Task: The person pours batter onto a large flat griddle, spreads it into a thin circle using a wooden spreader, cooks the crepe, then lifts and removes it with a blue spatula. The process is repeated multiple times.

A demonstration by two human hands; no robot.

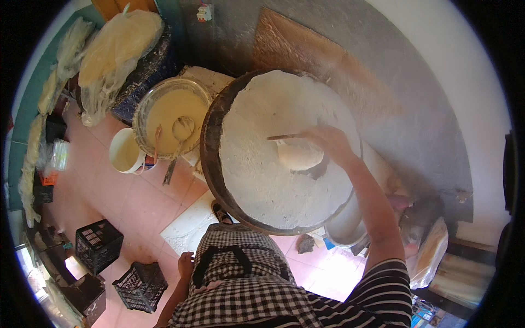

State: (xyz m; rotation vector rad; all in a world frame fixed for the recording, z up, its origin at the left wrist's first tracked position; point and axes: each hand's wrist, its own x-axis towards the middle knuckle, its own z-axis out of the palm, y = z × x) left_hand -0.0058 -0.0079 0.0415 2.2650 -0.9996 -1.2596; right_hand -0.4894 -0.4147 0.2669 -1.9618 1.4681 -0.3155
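Note:
Over a large round griddle (pixel 214 123) with a dark rim, my right hand (pixel 330 141) grips a thin wooden batter spreader (pixel 283 137). A pale layer of batter (pixel 262 180) covers most of the griddle's top. Just below the spreader, a smooth pale mound of batter (pixel 301 157) sits on that layer, with a greyish patch beside it. My left hand (pixel 186 264) hangs low beside the checked apron (pixel 242 295), fingers curled; whether it holds anything is not clear.
Left of the griddle stands a basin of batter (pixel 164 102) with a ladle (pixel 182 129) in it, beside a white bucket (pixel 126 151). Black plastic crates (pixel 141 287) sit on the tiled floor. Plastic-wrapped flat sheets (pixel 119 49) lie upper left. A metal pot (pixel 346 229) adjoins the griddle.

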